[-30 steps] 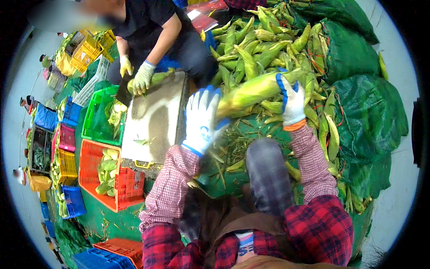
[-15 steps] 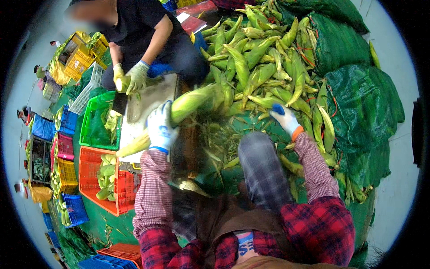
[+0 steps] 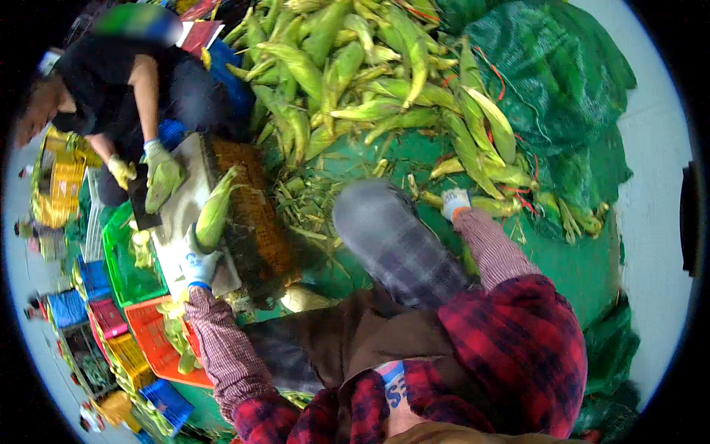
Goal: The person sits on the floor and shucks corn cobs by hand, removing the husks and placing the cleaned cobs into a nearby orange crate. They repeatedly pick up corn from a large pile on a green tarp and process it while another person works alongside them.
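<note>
A: Corn, still in husk (image 3: 216,211), gripped in gloved left hand (image 3: 198,260) and set down on grey board (image 3: 171,222) beside brown wicker basket (image 3: 255,214). Gloved right hand (image 3: 455,201) down among loose cobs at edge of big corn heap (image 3: 370,66), apparently closing on one; grip not clear enough to tell.

B: Progress?

A: Early to middling, by the look of it. Heap on green tarp (image 3: 577,251) hardly dented, dozens of unstripped ears waiting. Leaves and trimmings scattered between basket and heap; a few pale cobs in green crate (image 3: 129,266) and orange crate (image 3: 151,333) on the left.

B: Change from half a second back?

A: Same ear carried further left and lower, now resting on board rather than held above it. Right hand dropped from raised position to tarp, close by checked knee (image 3: 392,237). One second back, both hands on that ear up by the heap.

B: Anyone else in shot?

A: Co-worker in black top across the board, pale gloves, one hand (image 3: 161,172) pressing an ear, the other (image 3: 122,170) by a dark blade. Stacked coloured crates along far left rim, green mesh sacks (image 3: 547,74) behind heap.
</note>
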The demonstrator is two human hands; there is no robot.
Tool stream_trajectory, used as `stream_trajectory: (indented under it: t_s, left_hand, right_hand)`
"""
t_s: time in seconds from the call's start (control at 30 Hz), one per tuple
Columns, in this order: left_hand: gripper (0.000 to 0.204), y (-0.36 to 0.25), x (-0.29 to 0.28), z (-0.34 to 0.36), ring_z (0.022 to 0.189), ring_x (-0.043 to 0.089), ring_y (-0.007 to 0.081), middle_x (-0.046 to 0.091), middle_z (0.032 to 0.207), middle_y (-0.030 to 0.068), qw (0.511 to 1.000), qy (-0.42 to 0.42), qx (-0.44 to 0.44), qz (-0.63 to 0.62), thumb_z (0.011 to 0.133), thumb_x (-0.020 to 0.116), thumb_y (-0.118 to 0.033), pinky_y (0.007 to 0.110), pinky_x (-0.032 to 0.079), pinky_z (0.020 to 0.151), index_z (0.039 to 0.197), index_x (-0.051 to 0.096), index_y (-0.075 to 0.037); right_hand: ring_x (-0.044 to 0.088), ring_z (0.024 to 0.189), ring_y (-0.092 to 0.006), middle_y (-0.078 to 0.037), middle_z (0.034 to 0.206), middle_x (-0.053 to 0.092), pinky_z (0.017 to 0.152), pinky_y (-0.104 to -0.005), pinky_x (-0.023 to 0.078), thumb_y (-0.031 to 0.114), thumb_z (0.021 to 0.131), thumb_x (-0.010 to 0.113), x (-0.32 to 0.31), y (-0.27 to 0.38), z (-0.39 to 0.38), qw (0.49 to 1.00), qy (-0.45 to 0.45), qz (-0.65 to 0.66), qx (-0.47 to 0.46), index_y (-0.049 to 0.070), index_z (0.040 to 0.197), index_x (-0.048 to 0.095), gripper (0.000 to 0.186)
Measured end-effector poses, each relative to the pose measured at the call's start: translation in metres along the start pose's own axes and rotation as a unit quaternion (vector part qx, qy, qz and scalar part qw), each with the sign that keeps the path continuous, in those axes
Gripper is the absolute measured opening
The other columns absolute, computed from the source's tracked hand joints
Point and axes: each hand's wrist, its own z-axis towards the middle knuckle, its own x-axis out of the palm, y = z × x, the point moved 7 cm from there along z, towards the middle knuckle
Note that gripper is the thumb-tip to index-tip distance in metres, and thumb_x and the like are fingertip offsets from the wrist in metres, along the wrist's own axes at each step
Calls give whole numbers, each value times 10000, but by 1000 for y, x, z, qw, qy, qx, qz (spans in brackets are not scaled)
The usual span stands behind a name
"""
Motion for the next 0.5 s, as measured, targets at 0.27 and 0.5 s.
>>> stream_trajectory:
  t_s: [0.27, 0.5]
  left_hand:
    - [1013, 1, -10, 3, 1240, 564, 360, 591, 1349, 191, 999, 19, -43, 3, 554, 857, -105, 417, 458, 1051, 1474, 434, -76]
    - [989, -18, -16, 5, 1163, 614, 379, 646, 1262, 208, 999, 14, -31, 13, 549, 863, -87, 417, 492, 1006, 1452, 460, -79]
  right_hand:
    - [610, 1179, -357, -213, 1266, 649, 1008, -450, 475, 541, 812, 702, -150, 45, 3, 938, -150, 307, -53, 37, 1240, 652, 663]
    - [424, 1391, -384, -187, 1515, 456, 1188, -456, 298, 692, 749, 698, -115, 75, 32, 963, -115, 224, -99, 57, 1540, 323, 1083]
